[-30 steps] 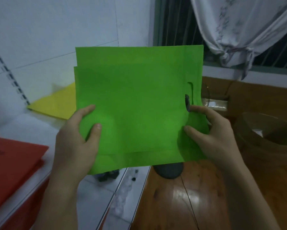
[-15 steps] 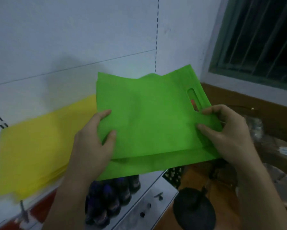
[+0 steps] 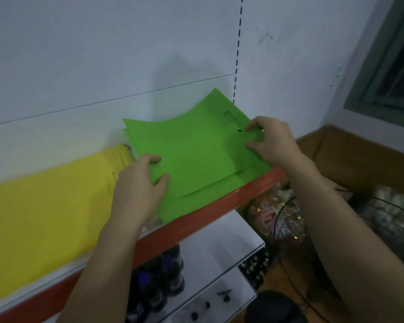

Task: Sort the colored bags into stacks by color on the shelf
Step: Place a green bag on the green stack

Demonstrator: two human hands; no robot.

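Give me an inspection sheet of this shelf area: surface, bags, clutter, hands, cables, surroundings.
Surface: shelf with red front edge, white back panel behind.
Job's things: green bags at the shelf's right end; yellow bags stacked to their left.
Clutter: dark bottles on the lower shelf.
Hands: left hand grips the green bags' left edge; right hand pinches them near the handle slot.
Cables: nothing seen.
Surroundings: wire fan guard and window to the right.

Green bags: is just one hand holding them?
No: the left hand grips the left edge of the green bags and the right hand pinches their right edge.
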